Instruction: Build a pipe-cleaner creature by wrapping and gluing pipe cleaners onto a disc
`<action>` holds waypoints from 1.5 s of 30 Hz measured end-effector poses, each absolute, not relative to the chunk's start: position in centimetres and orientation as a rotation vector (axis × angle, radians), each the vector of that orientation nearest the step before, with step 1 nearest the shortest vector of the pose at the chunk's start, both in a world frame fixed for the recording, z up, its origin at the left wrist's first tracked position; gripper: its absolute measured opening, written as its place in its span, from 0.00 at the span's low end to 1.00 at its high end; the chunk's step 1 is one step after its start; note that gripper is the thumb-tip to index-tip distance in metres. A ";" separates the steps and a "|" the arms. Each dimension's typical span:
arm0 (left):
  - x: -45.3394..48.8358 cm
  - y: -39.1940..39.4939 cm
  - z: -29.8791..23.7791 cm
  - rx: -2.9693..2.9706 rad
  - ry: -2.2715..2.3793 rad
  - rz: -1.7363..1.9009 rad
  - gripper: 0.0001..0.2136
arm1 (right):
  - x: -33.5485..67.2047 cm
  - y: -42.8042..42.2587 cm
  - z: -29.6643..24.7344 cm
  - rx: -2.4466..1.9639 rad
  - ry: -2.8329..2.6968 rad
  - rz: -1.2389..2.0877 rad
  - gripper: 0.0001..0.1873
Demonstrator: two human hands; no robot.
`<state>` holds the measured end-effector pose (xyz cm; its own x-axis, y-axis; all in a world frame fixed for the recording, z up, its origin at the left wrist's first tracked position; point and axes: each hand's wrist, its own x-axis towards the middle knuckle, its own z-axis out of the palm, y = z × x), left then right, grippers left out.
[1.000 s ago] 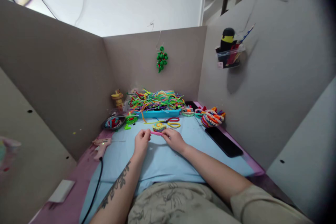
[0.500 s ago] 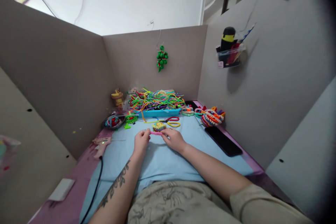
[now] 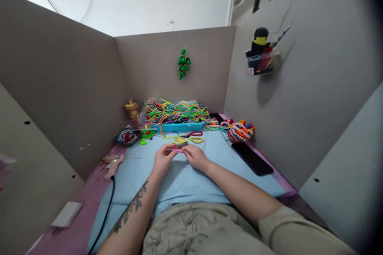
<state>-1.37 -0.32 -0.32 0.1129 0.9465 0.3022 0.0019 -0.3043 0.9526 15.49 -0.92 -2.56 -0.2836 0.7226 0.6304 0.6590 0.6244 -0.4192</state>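
Observation:
A short pink pipe cleaner (image 3: 179,150) stretches between my two hands over the light blue cloth (image 3: 191,183). My left hand (image 3: 164,157) pinches its left part, and my right hand (image 3: 194,155) grips its right end; both hands' fingers are closed and hide much of it. Just beyond the fingertips sits a small yellow and multicoloured pipe-cleaner piece (image 3: 180,142). Scissors (image 3: 196,137) with red and yellow handles lie behind it, beside a loose yellow stem.
A blue tray (image 3: 185,127) heaped with colourful pipe cleaners (image 3: 176,111) stands at the back. On the left are a pink glue gun (image 3: 114,166) with a black cord and a dark bowl (image 3: 128,138). A black phone (image 3: 252,158) and striped pipe-cleaner pieces (image 3: 239,131) lie on the right.
My hands have drawn closer together, so less of the pink pipe cleaner shows. My left hand has shifted right along it, fingers reaching farther across.

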 end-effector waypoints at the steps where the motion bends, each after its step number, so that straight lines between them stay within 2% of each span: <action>1: -1.4 -0.4 -0.3 1.501 1.033 1.346 0.15 | 15.5 -1.0 -2.5 -1.074 -2.018 0.098 0.11; 7: -1.5 0.0 -1.0 1.416 1.173 1.366 0.14 | 15.6 -0.9 -2.5 -1.074 -2.014 0.021 0.07; 14: -1.3 0.7 -1.7 1.152 1.148 1.325 0.16 | 14.9 -0.6 -2.5 -1.142 -2.015 -0.224 0.11; 17: -1.5 0.5 -1.5 1.375 1.203 1.361 0.15 | 14.8 -0.7 -2.4 -1.166 -2.016 -0.212 0.09; 23: -1.8 -0.4 -1.0 2.378 1.209 1.488 0.13 | 15.8 -0.8 -2.5 -1.179 -2.044 -0.090 0.10; 27: -1.8 -0.8 -0.9 2.741 1.247 1.334 0.10 | 16.0 -0.6 -2.6 -1.157 -2.124 0.004 0.10; 33: -1.9 -0.8 -1.0 2.789 1.319 1.216 0.07 | 15.9 -0.8 -2.5 -1.103 -2.141 0.117 0.12; 45: -1.1 -0.9 -1.0 2.841 1.559 1.047 0.09 | 15.9 -0.7 -2.7 -1.133 -2.115 -0.079 0.11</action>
